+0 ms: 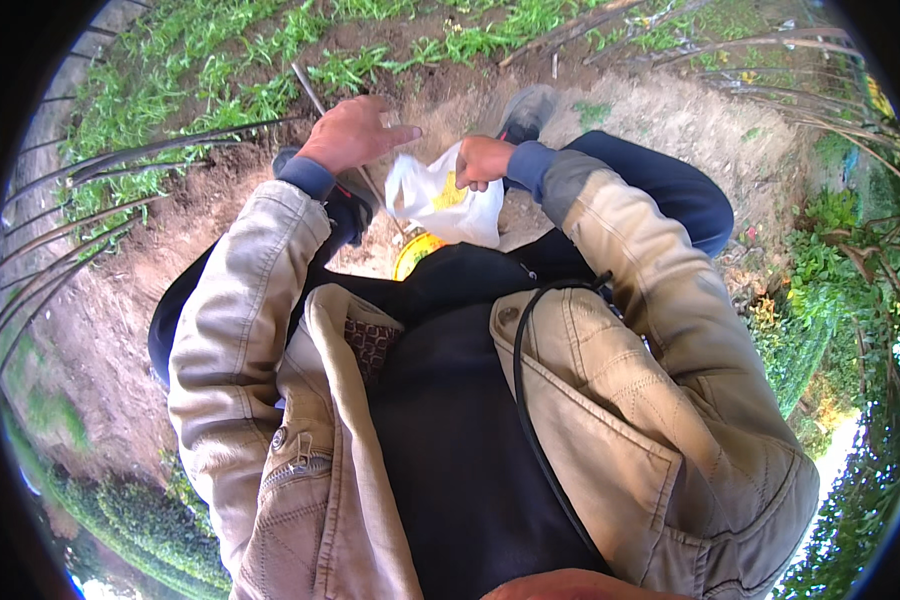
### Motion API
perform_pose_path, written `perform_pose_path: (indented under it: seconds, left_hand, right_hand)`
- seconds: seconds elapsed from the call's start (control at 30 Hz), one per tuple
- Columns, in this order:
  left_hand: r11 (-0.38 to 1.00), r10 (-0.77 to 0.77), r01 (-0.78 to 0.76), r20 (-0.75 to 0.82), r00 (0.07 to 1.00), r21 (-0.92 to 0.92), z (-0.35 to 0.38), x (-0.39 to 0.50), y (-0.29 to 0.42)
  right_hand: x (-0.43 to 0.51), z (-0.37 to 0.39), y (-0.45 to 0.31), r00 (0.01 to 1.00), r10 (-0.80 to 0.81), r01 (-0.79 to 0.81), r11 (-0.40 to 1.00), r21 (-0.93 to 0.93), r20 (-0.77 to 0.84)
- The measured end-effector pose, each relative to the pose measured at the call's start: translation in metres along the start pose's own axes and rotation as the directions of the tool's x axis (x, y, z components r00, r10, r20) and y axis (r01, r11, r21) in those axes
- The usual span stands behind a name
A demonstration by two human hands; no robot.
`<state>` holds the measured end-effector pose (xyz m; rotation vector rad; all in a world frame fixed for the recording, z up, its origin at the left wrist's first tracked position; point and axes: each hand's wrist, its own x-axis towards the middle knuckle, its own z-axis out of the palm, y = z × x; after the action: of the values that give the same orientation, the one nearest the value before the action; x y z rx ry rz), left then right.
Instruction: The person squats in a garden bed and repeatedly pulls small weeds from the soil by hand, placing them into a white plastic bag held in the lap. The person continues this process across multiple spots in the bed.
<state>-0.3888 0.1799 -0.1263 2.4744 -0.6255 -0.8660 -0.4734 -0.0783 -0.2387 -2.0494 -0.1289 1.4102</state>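
A white plastic bag (pixel 420 196) with yellow contents or a yellow mark showing at its middle hangs between my knees. My right hand (pixel 481 163), at the picture's right, has its fingers closed on the bag's upper edge. At the left, my left hand (pixel 356 136) is raised beside the bag with thumb and fingers apart, and its fingertips are slightly blurred. A thin stick (pixel 309 88) slants behind that hand down toward the bag. Below the bag shows part of a yellow round object (pixel 418 253) bearing writing, mostly hidden by my dark clothing.
Bare soil (pixel 97 360) lies around my shoes. Green leafy plants (pixel 247 71) grow beyond them. Long dry stems (pixel 150 154) stick in from the left, and more dry stems (pixel 784 90) cross the upper right. Leafy shrubs (pixel 832 277) stand at the right.
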Motion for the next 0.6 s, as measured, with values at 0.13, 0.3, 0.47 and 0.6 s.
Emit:
perform_pose_path:
  seconds: [0.13,0.3,0.47,0.6]
  left_hand:
    - [0.988,0.041,-0.054,-0.093,0.995,-0.147,-0.02,0.013,-0.007]
    - [0.949,0.04,-0.082,-0.143,0.989,-0.303,-0.019,0.035,-0.025]
    - [0.941,0.124,-0.186,-0.221,0.967,-0.284,-0.015,0.078,-0.026]
    - [0.947,0.197,-0.241,-0.209,0.958,-0.211,-0.011,0.126,-0.028]
  right_hand:
    - [-0.056,-0.049,-0.026,0.986,-0.069,0.102,0.97,0.219,-0.151]
    - [-0.076,-0.11,-0.089,0.92,0.049,0.091,0.938,0.335,-0.388]
    - [0.0,-0.177,-0.115,0.803,0.059,0.279,0.843,0.461,-0.594]
    - [0.082,-0.241,-0.09,0.683,0.178,0.337,0.784,0.521,-0.709]
